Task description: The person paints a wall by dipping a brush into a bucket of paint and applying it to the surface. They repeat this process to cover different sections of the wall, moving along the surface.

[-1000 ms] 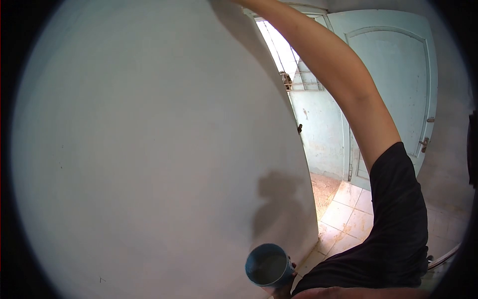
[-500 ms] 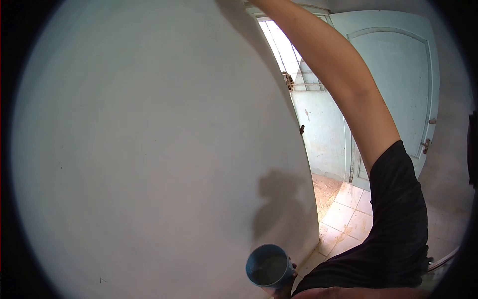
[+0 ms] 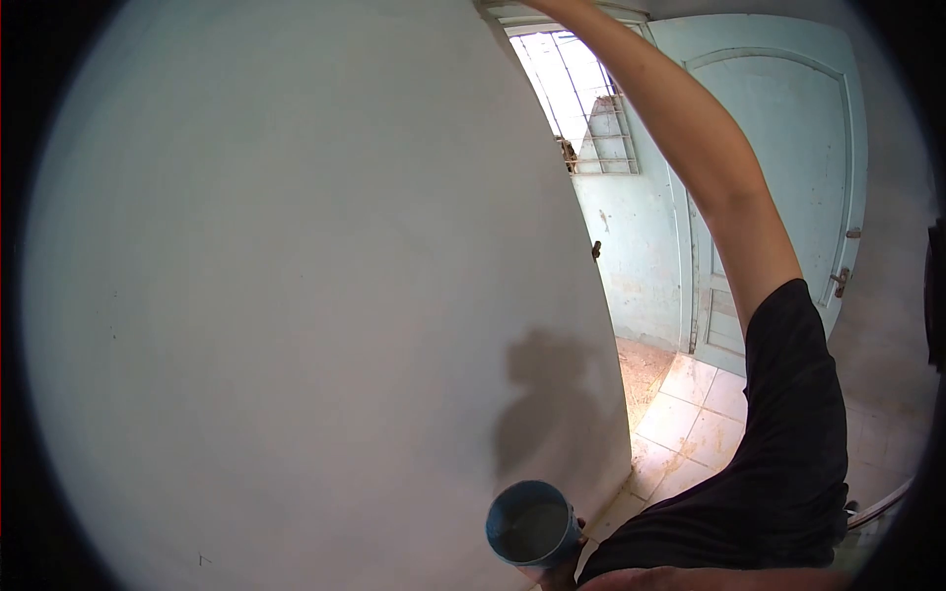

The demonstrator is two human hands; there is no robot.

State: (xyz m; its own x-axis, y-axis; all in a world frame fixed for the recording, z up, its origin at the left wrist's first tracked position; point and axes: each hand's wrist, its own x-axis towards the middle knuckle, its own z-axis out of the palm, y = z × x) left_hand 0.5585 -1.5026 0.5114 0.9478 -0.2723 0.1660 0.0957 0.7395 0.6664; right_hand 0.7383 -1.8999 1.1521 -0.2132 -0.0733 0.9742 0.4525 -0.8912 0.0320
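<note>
Near the bottom edge, my left hand [image 3: 562, 574] is closed around a blue cup [image 3: 496, 554] from below and the right side. Only a few dark fingertips show beside its rim. The cup stands upright, and its inside looks greyish; I cannot make out whether that is liquid or just the bottom. My right arm [image 3: 724, 182], in a black short sleeve, stretches up along the wall. My right hand lies beyond the top edge, so what it holds or touches is hidden.
A plain pale wall [image 3: 296, 295] fills the left and middle, with a shadow on it. To the right are an open pale blue door [image 3: 778, 128], a barred window [image 3: 591, 108] and a tiled floor [image 3: 675, 419]. A dark knob [image 3: 596, 249] sticks out at the wall's edge.
My raised right arm has swung slightly to the right, uncovering more of the barred window. The cup in my left hand has stayed almost in place.
</note>
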